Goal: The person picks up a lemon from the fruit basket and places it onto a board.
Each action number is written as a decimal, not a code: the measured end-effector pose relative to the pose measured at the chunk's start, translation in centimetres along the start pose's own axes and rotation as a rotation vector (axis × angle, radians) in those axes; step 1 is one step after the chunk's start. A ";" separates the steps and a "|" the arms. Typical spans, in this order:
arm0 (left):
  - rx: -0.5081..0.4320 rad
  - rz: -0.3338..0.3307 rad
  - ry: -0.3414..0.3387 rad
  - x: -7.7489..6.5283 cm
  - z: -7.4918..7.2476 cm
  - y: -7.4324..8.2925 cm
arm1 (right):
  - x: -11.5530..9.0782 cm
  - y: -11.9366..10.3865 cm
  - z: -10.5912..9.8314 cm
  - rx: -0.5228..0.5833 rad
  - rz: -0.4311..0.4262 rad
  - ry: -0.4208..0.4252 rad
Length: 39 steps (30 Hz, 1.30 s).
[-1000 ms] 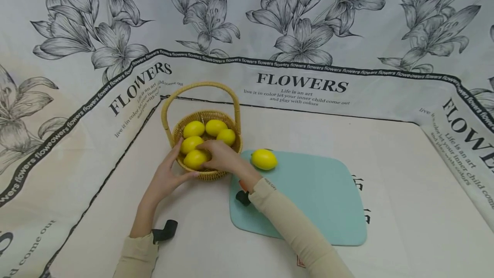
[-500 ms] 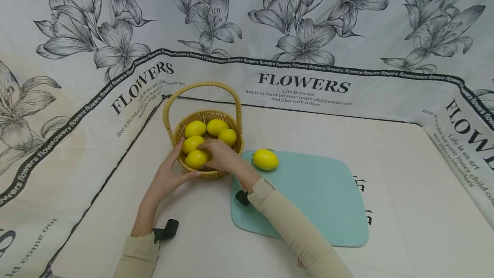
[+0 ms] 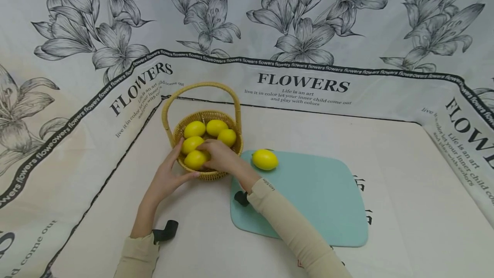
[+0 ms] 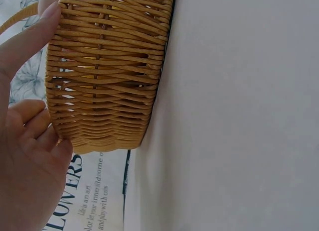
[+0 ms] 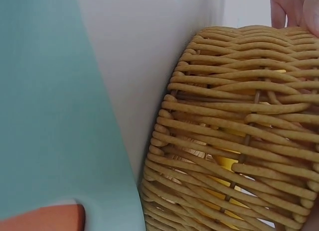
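Grips the wicker basket (image 3: 212, 176) at the near-left rim with the left hand (image 3: 166, 179), with thumb set wide of the fingers. Has the right hand (image 3: 221, 156) well inside, pinching the nearest lemon (image 3: 194, 160) between thumb and fingers! Four more lemons (image 3: 194, 129) in there too, farther back. And just right, on the teal board (image 3: 308, 200), another lemon (image 3: 265, 159) near the upper-left corner!

The right hand (image 3: 221, 156) obscures part of the basket (image 3: 208, 176) interior and the right end of the front lemon (image 3: 195, 160). The right sleeve (image 3: 295, 224) covers part of the board (image 3: 316, 196). Both wrist views crop the basket. An orange item (image 5: 45, 219), cut off lower left, is unidentifiable.
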<state>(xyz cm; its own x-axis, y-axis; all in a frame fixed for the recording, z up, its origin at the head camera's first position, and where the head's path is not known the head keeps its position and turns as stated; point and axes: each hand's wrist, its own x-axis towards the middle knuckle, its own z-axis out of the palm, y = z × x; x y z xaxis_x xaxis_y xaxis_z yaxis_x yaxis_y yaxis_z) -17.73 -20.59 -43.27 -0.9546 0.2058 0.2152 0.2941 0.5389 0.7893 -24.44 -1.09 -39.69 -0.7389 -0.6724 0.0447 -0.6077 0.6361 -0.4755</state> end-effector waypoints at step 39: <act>0.011 -0.017 -0.004 -0.1 0.1 -0.1 | -3.5 1.3 -1.5 0.048 -0.014 0.146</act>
<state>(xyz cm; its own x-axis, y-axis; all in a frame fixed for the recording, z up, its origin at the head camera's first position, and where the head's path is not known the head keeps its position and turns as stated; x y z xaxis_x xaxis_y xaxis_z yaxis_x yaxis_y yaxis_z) -17.66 -20.58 -43.39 -0.9594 0.1995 0.1996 0.2783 0.5517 0.7863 -23.08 2.66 -39.12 -0.7672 -0.6164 0.1774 -0.6060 0.6058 -0.5154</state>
